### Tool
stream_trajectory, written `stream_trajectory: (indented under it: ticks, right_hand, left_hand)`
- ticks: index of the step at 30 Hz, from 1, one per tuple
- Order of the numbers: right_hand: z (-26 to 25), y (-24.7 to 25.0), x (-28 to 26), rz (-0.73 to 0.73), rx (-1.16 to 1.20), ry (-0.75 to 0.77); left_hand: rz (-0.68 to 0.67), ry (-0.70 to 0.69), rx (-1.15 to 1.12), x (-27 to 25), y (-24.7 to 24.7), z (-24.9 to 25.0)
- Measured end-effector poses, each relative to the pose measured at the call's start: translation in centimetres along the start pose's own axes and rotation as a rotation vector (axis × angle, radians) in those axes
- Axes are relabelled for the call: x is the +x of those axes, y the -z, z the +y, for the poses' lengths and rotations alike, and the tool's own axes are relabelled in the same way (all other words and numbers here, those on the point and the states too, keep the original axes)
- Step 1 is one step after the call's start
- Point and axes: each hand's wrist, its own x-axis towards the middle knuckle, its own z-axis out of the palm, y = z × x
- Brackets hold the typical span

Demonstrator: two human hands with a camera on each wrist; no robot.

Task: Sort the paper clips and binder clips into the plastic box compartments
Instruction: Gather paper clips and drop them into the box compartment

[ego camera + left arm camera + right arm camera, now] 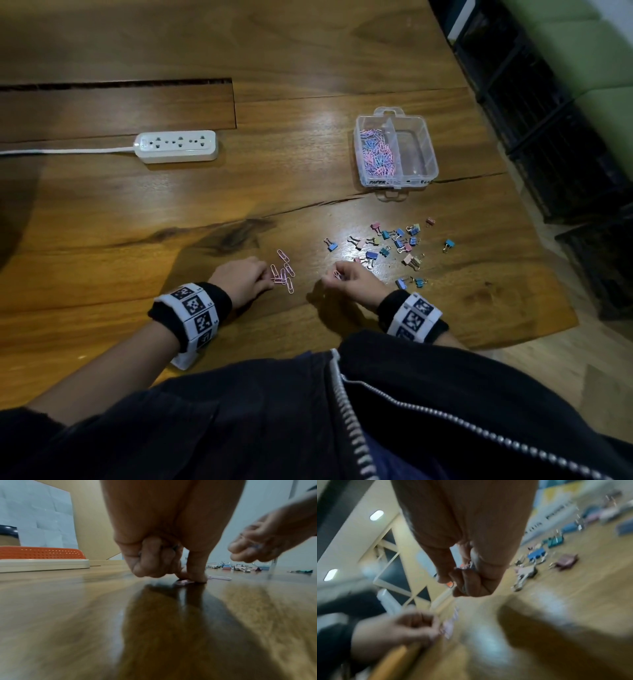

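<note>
Hands low on worktop (pixel 102 212): right hand (pixel 354 279) pinches paper clips (pixel 337 274); left hand (pixel 241 277) pinches one from the pile at its 3 o'clock. Light, slippery wire; probably best lifted by an edge.

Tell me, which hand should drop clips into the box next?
Probably the right hand: it already pinches paper clips and is nearer the plastic box. The left hand is pressing on loose clips.

Dark zip jacket (pixel 445 411); 2 black wristbands (pixel 219 298) carrying white black-patterned marker blocks (pixel 191 308).
</note>
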Motion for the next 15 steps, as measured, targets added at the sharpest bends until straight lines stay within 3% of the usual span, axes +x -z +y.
stream_trajectory:
  ticks: [3, 5, 8, 11, 15]
  right_hand:
    - [-1.2, 0.3, 0.9, -0.105, 0.509, -0.031]
    - [-1.7, 0.3, 1.6, -0.133, 0.736, -0.049]
    - [-1.9, -0.1, 2.2, -0.128, 0.973, -0.112]
    - [-2.0, -0.6, 2.7, -0.108, 0.964, -0.167]
    - [-2.6, -1.7, 2.9, -0.033, 0.537, -0.191]
  left_hand:
    - [-0.021, -0.058, -0.063, -0.1, 0.1, -0.4]
    - [-0.013, -0.063, -0.117, -0.2, 0.5, -0.8]
    - [0.002, -0.021, -0.029, 0.0, 0.8, -1.4]
    - [0.013, 0.018, 0.014, 0.3, 1.0, -1.5]
    - [-0.062, -0.013, -0.027, 0.3, 1.0, -1.2]
